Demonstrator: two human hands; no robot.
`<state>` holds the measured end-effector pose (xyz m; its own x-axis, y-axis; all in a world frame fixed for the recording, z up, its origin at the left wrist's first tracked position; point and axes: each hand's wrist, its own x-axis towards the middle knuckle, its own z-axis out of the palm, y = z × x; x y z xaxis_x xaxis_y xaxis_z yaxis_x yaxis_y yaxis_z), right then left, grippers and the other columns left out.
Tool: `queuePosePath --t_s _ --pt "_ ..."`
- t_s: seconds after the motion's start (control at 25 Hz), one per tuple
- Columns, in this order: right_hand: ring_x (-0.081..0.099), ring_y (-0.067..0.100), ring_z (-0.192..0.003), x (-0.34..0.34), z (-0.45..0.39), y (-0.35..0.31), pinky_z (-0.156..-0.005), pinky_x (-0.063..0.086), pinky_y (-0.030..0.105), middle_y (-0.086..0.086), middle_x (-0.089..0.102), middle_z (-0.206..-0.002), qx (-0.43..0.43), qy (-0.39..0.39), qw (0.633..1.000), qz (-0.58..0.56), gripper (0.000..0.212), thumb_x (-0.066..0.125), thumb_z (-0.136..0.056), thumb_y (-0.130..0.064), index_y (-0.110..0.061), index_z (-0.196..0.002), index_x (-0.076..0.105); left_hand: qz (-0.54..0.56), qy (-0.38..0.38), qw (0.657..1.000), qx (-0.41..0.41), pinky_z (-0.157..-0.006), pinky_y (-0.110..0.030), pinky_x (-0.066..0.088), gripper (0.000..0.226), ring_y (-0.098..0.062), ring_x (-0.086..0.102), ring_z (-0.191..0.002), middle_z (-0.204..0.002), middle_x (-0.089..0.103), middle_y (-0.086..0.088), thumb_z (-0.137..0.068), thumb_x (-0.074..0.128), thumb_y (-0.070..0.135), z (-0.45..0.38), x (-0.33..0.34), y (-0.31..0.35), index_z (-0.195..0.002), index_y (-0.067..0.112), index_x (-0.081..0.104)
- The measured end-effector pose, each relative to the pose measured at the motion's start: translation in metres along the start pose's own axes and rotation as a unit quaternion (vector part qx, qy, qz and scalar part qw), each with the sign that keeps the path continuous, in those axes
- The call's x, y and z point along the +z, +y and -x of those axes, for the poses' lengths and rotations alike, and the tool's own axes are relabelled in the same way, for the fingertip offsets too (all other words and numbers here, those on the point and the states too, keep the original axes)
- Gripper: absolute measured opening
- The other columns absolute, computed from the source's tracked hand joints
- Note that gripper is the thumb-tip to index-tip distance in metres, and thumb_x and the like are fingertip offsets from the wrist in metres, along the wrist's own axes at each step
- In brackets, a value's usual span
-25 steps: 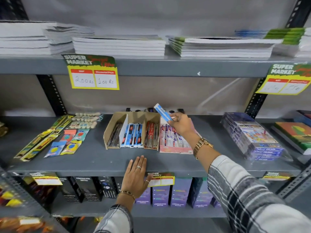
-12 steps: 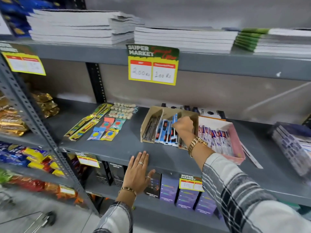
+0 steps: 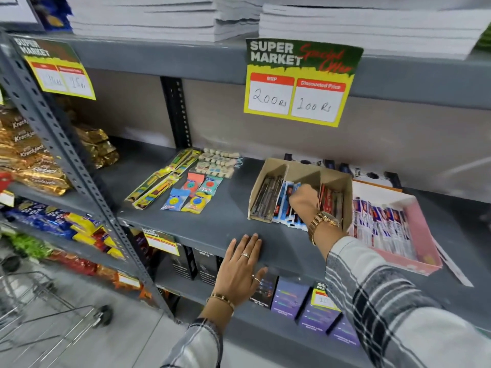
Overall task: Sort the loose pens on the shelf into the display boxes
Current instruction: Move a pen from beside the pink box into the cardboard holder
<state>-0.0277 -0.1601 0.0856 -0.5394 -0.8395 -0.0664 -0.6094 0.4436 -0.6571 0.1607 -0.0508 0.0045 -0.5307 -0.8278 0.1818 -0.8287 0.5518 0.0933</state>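
Your right hand (image 3: 303, 199) reaches into the cardboard box's (image 3: 342, 181) middle slot, among the blue pens (image 3: 285, 205) near the shelf's (image 3: 212, 224) front edge; whether it grips one, I cannot tell. Your left hand (image 3: 240, 264) lies flat on that edge, likely for balance.

The right hand (image 3: 304, 199) is sunk among blue pens (image 3: 285, 203) in the cardboard display box (image 3: 300, 168) — the left hand (image 3: 240, 266) is pressed flat on the shelf (image 3: 212, 224) edge.

Divided box (image 3: 297, 168) on shelf (image 3: 212, 227); pen tray (image 3: 422, 235) touching its right; sachets (image 3: 186, 192) left.
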Motion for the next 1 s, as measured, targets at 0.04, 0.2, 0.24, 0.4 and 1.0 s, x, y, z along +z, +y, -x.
queuePosePath --t_s 0.04,0.2,0.24,0.4,1.0 --pt "0.058 0.040 -0.115 0.001 -0.001 0.000 -0.090 0.051 0.042 0.029 0.061 -0.123 -0.001 0.005 1.000 0.011 0.029 0.053 -0.089 -0.002 0.011 -0.114 0.058 0.004 0.007 1.000 0.001 -0.104 -0.044 0.036 0.061 -0.030 0.051 -0.121 -0.134 0.054 -0.011 -0.089 0.030 0.045 0.000 0.002 0.000 -0.129 0.004 0.050" --pt "0.053 0.041 -0.120 0.007 -0.003 0.000 -0.097 0.047 0.043 0.031 0.055 -0.128 -0.033 -0.008 0.998 0.050 0.031 0.049 -0.090 -0.001 0.012 -0.118 0.053 0.018 0.006 1.000 0.004 -0.107 -0.040 0.014 0.062 -0.032 0.046 -0.125 -0.137 0.051 -0.012 -0.090 0.028 0.045 0.000 0.004 -0.001 -0.132 0.003 0.047" --pt "0.051 0.041 -0.121 0.008 -0.003 0.000 -0.099 0.045 0.044 0.031 0.051 -0.131 -0.036 -0.012 0.998 0.055 0.033 0.047 -0.090 -0.001 0.012 -0.120 0.051 0.020 0.009 1.000 0.005 -0.108 -0.040 0.013 0.061 -0.032 0.046 -0.126 -0.137 0.050 -0.012 -0.090 0.029 0.044 0.000 0.005 -0.002 -0.132 0.003 0.046" --pt "0.052 0.041 -0.119 0.009 -0.002 0.000 -0.100 0.046 0.043 0.029 0.049 -0.131 -0.047 -0.014 0.996 0.070 0.034 0.048 -0.089 -0.002 0.010 -0.120 0.053 0.019 0.012 1.000 0.004 -0.107 -0.040 0.014 0.061 -0.032 0.046 -0.125 -0.137 0.051 -0.012 -0.089 0.030 0.044 0.000 0.006 -0.003 -0.131 0.003 0.047" --pt "0.060 0.035 -0.110 -0.030 0.026 0.008 -0.092 0.054 0.042 0.021 0.063 -0.119 -0.208 0.051 0.962 0.168 0.033 0.052 -0.085 0.005 -0.001 -0.116 0.062 -0.016 -0.023 0.999 -0.023 -0.114 -0.038 -0.008 0.066 -0.022 -0.001 -0.143 -0.157 0.004 -0.008 -0.098 0.022 0.048 -0.002 0.010 0.007 -0.146 0.008 0.002"
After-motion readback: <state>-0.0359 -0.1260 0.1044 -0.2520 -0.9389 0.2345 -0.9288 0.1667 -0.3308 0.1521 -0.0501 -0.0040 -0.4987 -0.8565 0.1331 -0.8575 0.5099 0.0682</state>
